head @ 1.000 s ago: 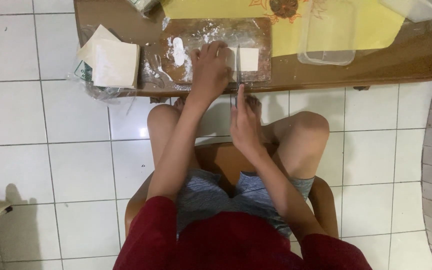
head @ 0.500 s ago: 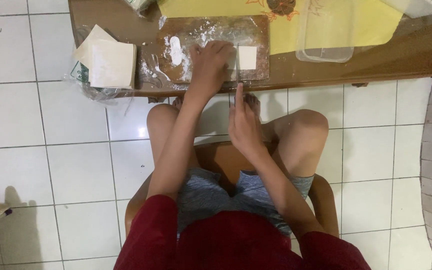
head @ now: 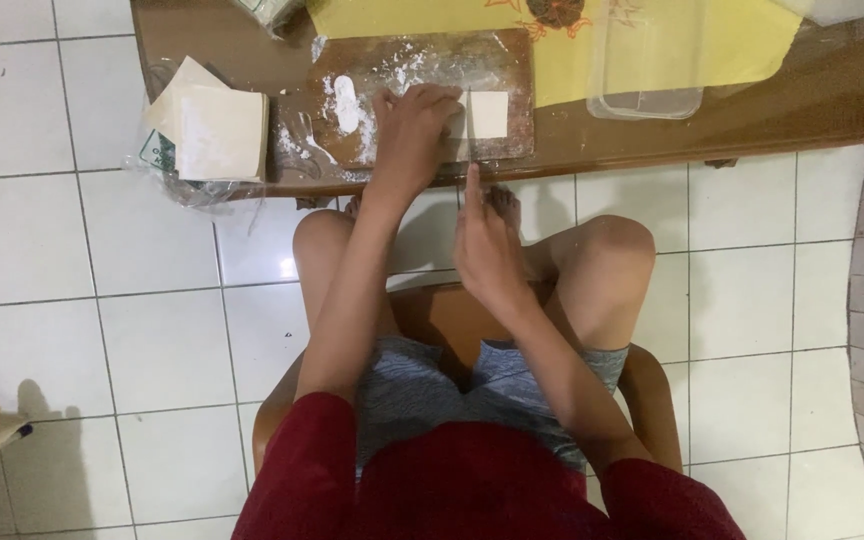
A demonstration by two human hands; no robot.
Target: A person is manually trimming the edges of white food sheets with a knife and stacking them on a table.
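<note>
L hand (head: 414,125) lies flat, fingers pressed on the floured board (head: 422,75), covering what's under it. R hand (head: 487,245), forefinger out (holds nothing), sits below board edge; dough square (head: 489,113) on board's right.

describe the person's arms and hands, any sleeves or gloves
Both hands, the left hand and the right hand, are bare: no gloves, rings or watch visible. Forearms are uncovered. Short dark red sleeves end near the elbows.
</note>
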